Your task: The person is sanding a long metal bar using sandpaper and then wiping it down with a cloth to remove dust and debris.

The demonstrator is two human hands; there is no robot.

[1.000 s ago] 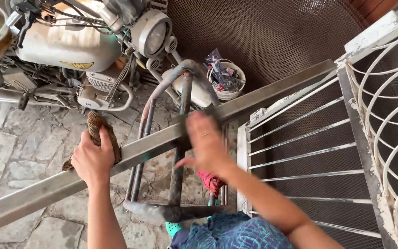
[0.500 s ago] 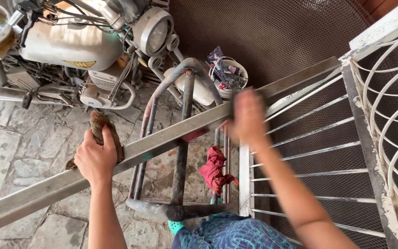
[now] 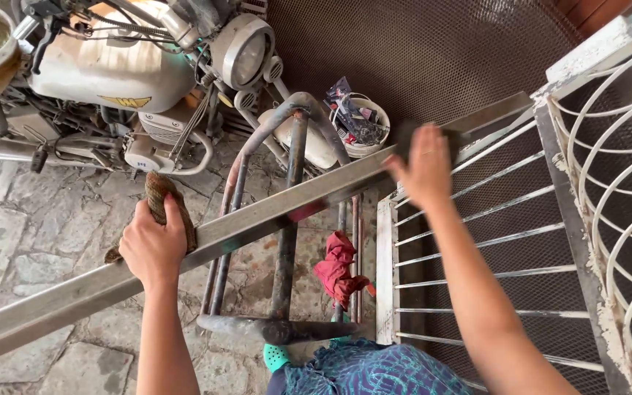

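Gripping brown rag (image 3: pixel 161 201) against long metal bar (image 3: pixel 272 212), left hand (image 3: pixel 153 247); right hand (image 3: pixel 424 167) presses dark pad (image 3: pixel 406 133) on bar

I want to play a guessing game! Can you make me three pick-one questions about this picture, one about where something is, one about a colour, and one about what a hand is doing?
1. Where is the motorbike?
A. top left
B. bottom right
C. on the bar

2. What colour is the cloth hanging on the stand?
A. blue
B. red
C. white

3. What is the left hand doing?
A. waving
B. hanging free
C. gripping a brown rag against the long metal bar

Answers: A, it stands in the upper left corner; B, the cloth is red; C, the fingers wrap round rag and bar.
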